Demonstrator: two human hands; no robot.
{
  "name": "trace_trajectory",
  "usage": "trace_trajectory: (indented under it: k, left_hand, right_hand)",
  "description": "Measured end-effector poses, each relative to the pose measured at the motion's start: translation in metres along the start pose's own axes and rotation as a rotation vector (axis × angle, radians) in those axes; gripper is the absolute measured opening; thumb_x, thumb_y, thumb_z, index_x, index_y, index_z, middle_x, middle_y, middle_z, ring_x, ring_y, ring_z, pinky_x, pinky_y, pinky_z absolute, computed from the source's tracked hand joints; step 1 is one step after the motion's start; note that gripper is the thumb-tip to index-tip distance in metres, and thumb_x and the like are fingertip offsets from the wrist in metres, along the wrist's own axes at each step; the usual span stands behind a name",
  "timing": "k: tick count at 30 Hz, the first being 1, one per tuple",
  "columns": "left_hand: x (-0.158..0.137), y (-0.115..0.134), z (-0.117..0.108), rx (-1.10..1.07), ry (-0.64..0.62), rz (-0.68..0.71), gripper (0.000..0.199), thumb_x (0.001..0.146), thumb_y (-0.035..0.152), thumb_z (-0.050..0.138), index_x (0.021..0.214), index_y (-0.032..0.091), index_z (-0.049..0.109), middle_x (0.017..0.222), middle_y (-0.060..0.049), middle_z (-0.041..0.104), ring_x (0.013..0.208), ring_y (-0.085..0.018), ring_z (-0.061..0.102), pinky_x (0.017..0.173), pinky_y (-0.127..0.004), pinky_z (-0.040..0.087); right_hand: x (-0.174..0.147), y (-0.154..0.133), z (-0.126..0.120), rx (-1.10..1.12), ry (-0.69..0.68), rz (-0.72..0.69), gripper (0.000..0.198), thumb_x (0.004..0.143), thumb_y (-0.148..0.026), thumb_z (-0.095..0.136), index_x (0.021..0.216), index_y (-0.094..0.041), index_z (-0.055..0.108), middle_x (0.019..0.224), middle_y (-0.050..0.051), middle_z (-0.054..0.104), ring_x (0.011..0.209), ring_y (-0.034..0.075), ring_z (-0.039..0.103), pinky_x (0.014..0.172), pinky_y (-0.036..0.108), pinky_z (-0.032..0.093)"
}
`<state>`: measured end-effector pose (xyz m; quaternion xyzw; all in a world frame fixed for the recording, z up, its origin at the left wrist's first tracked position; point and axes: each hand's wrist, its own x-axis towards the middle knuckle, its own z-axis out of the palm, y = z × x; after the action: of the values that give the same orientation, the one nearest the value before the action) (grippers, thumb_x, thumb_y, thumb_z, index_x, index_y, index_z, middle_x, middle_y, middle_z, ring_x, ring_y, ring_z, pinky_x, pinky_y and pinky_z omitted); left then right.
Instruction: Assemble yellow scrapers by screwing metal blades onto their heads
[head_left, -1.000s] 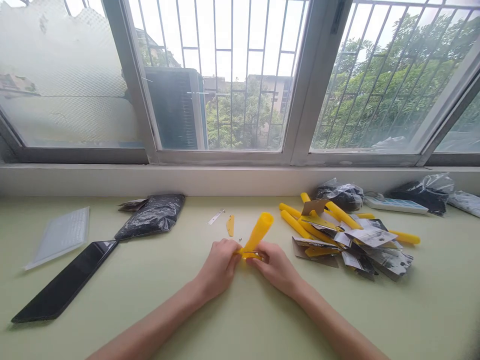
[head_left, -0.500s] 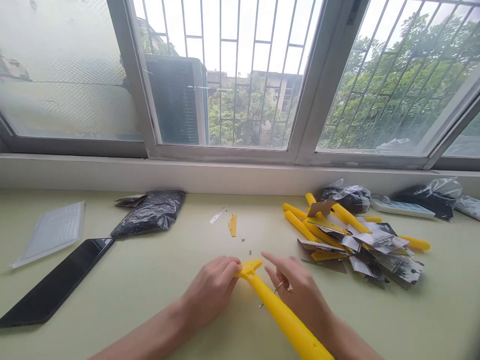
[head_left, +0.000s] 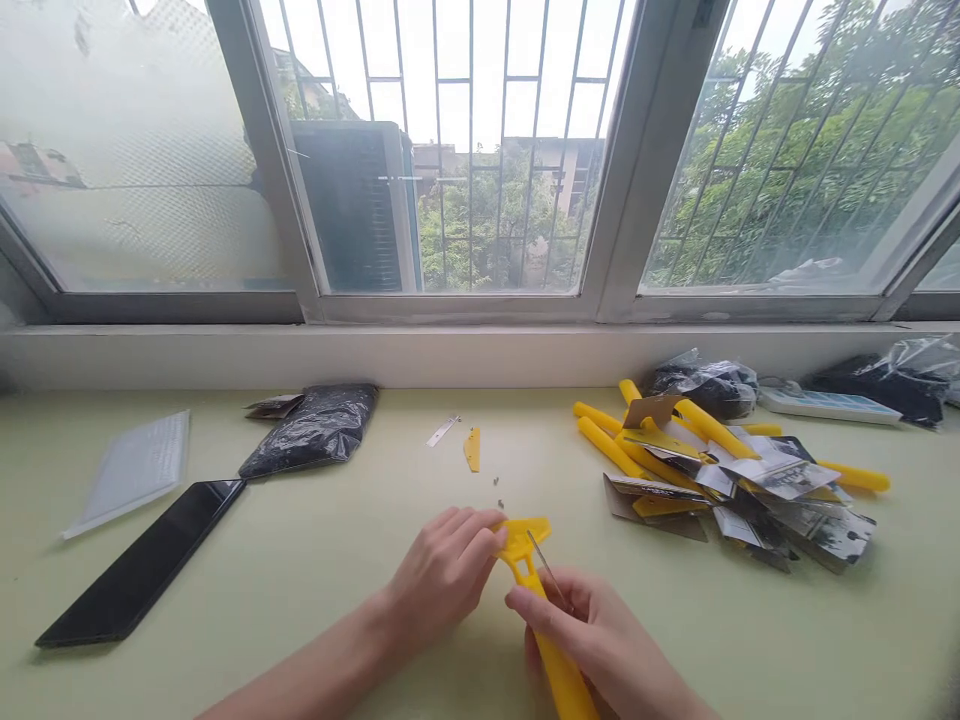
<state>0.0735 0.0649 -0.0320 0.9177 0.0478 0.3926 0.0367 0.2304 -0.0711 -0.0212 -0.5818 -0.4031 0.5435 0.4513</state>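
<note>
My left hand (head_left: 454, 560) pinches the left end of the wide head of a yellow scraper (head_left: 553, 640). Its handle runs down toward me and past the lower edge of the view. My right hand (head_left: 592, 630) is closed about the handle, with the thumb lying across it. A thin metal hex key (head_left: 549, 568) sticks out of the right hand, its tip at the scraper head. Beyond the head lie two small screws (head_left: 496, 482), a flat yellow plate (head_left: 472, 450) and a narrow metal blade (head_left: 443, 432).
On the right lies a pile of yellow scrapers (head_left: 607, 447) with printed cards (head_left: 784, 475). Left are a black plastic bag (head_left: 315, 430), a dark glossy panel (head_left: 142, 565) and a translucent pouch (head_left: 135, 470). A pale keypad device (head_left: 829, 402) lies near the windowsill.
The scraper's head has turned flatter and shifted right, its handle now steeper. My right hand has closed on the handle, and the hex key's tip has come up to the head.
</note>
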Motion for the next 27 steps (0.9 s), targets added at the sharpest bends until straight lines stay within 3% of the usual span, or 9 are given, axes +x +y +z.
trace_trajectory:
  k: [2, 4, 7, 12, 15, 20, 23, 27]
  left_hand:
    - [-0.001, -0.004, 0.002, -0.068, 0.009, -0.084, 0.023, 0.097, 0.006, 0.042, 0.109, 0.023, 0.052, 0.115, -0.006, 0.07, 0.094, -0.016, 0.067, 0.082, -0.03, 0.053]
    - [0.001, -0.015, 0.005, -0.076, 0.018, -0.267, 0.028, 0.099, 0.01, 0.041, 0.121, 0.024, 0.051, 0.121, -0.007, 0.068, 0.103, -0.017, 0.066, 0.088, -0.033, 0.053]
    - [0.014, -0.043, 0.014, 0.11, -0.002, -0.551, 0.026, 0.1, 0.022, 0.046, 0.125, 0.024, 0.051, 0.122, -0.007, 0.066, 0.105, -0.02, 0.064, 0.091, -0.037, 0.051]
    - [0.048, -0.091, 0.038, 0.29, -0.026, -0.691, 0.034, 0.095, 0.048, 0.056, 0.115, 0.02, 0.062, 0.119, -0.012, 0.066, 0.112, -0.029, 0.059, 0.098, -0.047, 0.042]
    - [0.054, -0.109, 0.044, 0.386, -0.045, -0.825, 0.04, 0.097, 0.051, 0.052, 0.116, 0.019, 0.065, 0.12, -0.017, 0.064, 0.116, -0.033, 0.054, 0.099, -0.05, 0.039]
    - [0.041, -0.13, 0.027, 0.459, -0.151, -1.043, 0.033, 0.096, 0.041, 0.051, 0.104, 0.016, 0.072, 0.115, -0.02, 0.062, 0.119, -0.04, 0.051, 0.093, -0.054, 0.042]
    - [0.038, -0.143, 0.009, 0.414, -0.253, -1.064, 0.025, 0.099, 0.034, 0.051, 0.103, 0.02, 0.072, 0.114, -0.014, 0.064, 0.12, -0.032, 0.054, 0.094, -0.046, 0.046]
    - [0.042, -0.16, -0.016, 0.313, -0.422, -1.07, 0.026, 0.098, 0.039, 0.06, 0.108, 0.016, 0.066, 0.112, -0.007, 0.066, 0.104, -0.02, 0.063, 0.093, -0.041, 0.052]
  right_hand:
    - [0.0, 0.0, 0.0, 0.049, 0.01, 0.046, 0.049, 0.082, -0.067, 0.067, 0.082, -0.021, 0.052, 0.061, 0.0, 0.062, 0.053, 0.011, 0.049, 0.05, 0.023, 0.032]
    - [0.002, 0.0, -0.006, 0.072, 0.063, 0.072, 0.048, 0.083, -0.067, 0.066, 0.092, -0.022, 0.053, 0.059, -0.001, 0.062, 0.05, 0.011, 0.046, 0.047, 0.022, 0.029]
    - [0.007, -0.003, -0.013, 0.085, 0.134, 0.056, 0.052, 0.083, -0.068, 0.065, 0.104, -0.022, 0.055, 0.055, -0.002, 0.061, 0.047, 0.011, 0.042, 0.045, 0.021, 0.026]
    - [0.012, -0.007, -0.01, 0.025, 0.04, -0.03, 0.053, 0.082, -0.069, 0.065, 0.101, -0.019, 0.057, 0.054, -0.002, 0.061, 0.045, 0.009, 0.038, 0.043, 0.021, 0.023]
    - [0.01, -0.006, -0.01, 0.013, 0.039, -0.068, 0.049, 0.085, -0.067, 0.063, 0.096, -0.02, 0.055, 0.054, -0.002, 0.06, 0.047, 0.009, 0.04, 0.044, 0.021, 0.024]
    - [0.007, -0.005, -0.014, 0.009, 0.046, -0.033, 0.046, 0.088, -0.065, 0.061, 0.097, -0.021, 0.053, 0.057, -0.002, 0.063, 0.048, 0.01, 0.042, 0.043, 0.02, 0.022]
    - [0.007, -0.005, -0.014, 0.002, 0.019, -0.057, 0.045, 0.088, -0.064, 0.061, 0.096, -0.021, 0.052, 0.056, -0.002, 0.063, 0.048, 0.01, 0.043, 0.043, 0.02, 0.022]
    - [0.006, -0.005, -0.014, 0.001, -0.009, -0.091, 0.043, 0.089, -0.062, 0.062, 0.092, -0.021, 0.051, 0.057, -0.001, 0.064, 0.047, 0.009, 0.043, 0.043, 0.019, 0.025]
